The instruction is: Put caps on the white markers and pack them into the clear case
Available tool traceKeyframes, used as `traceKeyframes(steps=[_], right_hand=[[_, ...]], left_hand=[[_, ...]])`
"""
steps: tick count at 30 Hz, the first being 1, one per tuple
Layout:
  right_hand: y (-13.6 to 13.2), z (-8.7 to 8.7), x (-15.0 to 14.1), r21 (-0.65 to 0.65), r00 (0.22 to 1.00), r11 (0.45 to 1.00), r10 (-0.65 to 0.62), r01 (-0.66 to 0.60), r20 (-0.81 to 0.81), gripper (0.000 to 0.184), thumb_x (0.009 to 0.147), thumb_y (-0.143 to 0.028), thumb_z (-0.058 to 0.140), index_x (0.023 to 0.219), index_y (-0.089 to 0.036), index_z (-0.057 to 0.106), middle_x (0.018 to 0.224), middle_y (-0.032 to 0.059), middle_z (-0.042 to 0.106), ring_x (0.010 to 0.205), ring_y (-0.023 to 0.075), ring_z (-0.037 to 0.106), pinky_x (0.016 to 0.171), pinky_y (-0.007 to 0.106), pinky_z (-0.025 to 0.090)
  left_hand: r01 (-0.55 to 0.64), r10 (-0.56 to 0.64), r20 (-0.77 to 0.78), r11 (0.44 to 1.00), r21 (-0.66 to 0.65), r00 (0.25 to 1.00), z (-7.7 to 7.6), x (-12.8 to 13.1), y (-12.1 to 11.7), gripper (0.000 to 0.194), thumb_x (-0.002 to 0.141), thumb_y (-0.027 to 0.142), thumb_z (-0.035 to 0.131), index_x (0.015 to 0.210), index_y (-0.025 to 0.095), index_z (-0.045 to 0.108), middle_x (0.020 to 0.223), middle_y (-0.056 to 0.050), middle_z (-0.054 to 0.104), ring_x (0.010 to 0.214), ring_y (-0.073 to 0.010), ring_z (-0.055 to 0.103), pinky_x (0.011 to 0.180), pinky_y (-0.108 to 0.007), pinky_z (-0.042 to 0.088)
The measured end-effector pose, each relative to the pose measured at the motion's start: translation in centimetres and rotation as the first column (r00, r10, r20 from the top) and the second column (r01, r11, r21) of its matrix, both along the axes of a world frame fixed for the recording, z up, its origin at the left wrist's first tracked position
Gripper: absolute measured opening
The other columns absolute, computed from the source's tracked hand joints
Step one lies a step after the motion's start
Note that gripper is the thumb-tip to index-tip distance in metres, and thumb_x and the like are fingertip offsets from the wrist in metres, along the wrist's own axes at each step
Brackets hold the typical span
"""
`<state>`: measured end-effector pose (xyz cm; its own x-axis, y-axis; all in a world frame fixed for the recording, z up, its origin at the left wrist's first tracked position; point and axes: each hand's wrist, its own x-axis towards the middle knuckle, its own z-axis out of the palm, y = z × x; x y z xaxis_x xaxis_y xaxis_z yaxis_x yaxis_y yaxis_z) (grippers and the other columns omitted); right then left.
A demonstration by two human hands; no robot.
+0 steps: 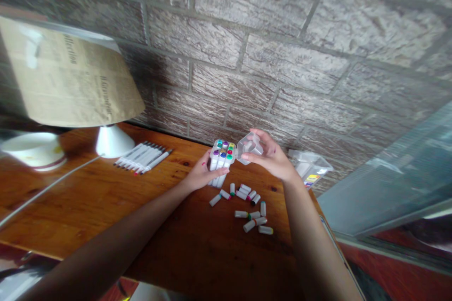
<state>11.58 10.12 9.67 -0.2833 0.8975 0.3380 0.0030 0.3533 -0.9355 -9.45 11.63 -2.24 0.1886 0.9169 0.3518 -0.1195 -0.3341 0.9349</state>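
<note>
A clear plastic case of markers (pixel 222 162) is gripped in my left hand (pixel 202 173), fingers wrapped round its side. Colored marker ends in purple, blue, green, red and yellow face up inside it. My right hand (pixel 271 155) pinches the case's clear lid (pixel 248 147), which is swung out to the right of the case. On the table just below lie several loose white marker caps (pixel 251 215) with colored ends, scattered in small groups.
Several white markers (pixel 143 157) lie in a row on the wooden table (pixel 169 225). Left of them stand a lamp (pixel 115 141) with a cord and a white bowl (pixel 35 148). A clear container (pixel 310 167) sits at the right edge. A brick wall (pixel 219 75) rises behind.
</note>
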Motion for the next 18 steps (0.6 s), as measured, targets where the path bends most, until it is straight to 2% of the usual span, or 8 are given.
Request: traceKeyframes(steps=[4, 8, 14, 18], right_hand=[[-0.56, 0.40, -0.23, -0.001, 0.999, 0.999, -0.036, 0.036, 0.012, 0.075, 0.053, -0.015, 0.091, 0.122, -0.026, 0.064, 0.108, 0.0019, 0.068, 0.096, 0.0199, 0.066, 0.089, 0.037, 0.057], [-0.55, 0.36, -0.25, 0.030, 0.998, 0.997, -0.065, 0.064, 0.011, 0.077, 0.051, -0.013, 0.092, 0.122, -0.026, 0.066, 0.112, 0.0035, 0.068, 0.106, 0.0220, 0.064, 0.100, 0.040, 0.052], [-0.19, 0.08, -0.13, 0.068, 0.998, 0.997, -0.036, 0.032, 0.055, 0.076, 0.056, -0.015, 0.090, 0.127, -0.029, 0.064, 0.113, 0.0021, 0.067, 0.102, 0.0207, 0.065, 0.102, 0.042, 0.050], [-0.08, -0.27, -0.58, 0.081, 0.999, 0.996, -0.035, 0.032, 0.026, 0.075, 0.062, -0.019, 0.088, 0.131, -0.031, 0.061, 0.118, 0.0031, 0.064, 0.105, 0.0217, 0.063, 0.102, 0.044, 0.050]], left_hand=[[0.013, -0.013, 0.005, 1.000, 0.018, 1.000, -0.19, -0.03, 0.08, 0.063, 0.068, 0.040, 0.083, 0.119, 0.016, 0.054, 0.113, -0.009, 0.069, 0.104, -0.0254, 0.065, 0.096, -0.041, 0.049], [0.017, -0.017, 0.011, 1.000, 0.018, 1.000, -0.20, -0.01, 0.10, 0.064, 0.068, 0.041, 0.083, 0.120, 0.017, 0.054, 0.114, -0.008, 0.069, 0.106, -0.0251, 0.065, 0.098, -0.040, 0.049], [0.027, -0.027, 0.023, 1.000, 0.011, 0.999, -0.30, 0.01, 0.11, 0.063, 0.068, 0.040, 0.083, 0.119, 0.017, 0.054, 0.115, -0.009, 0.069, 0.106, -0.0252, 0.066, 0.097, -0.040, 0.050], [0.021, -0.020, 0.021, 1.000, -0.013, 1.000, -0.29, 0.01, 0.09, 0.065, 0.067, 0.041, 0.084, 0.119, 0.017, 0.053, 0.111, -0.009, 0.070, 0.103, -0.0253, 0.067, 0.094, -0.040, 0.051]])
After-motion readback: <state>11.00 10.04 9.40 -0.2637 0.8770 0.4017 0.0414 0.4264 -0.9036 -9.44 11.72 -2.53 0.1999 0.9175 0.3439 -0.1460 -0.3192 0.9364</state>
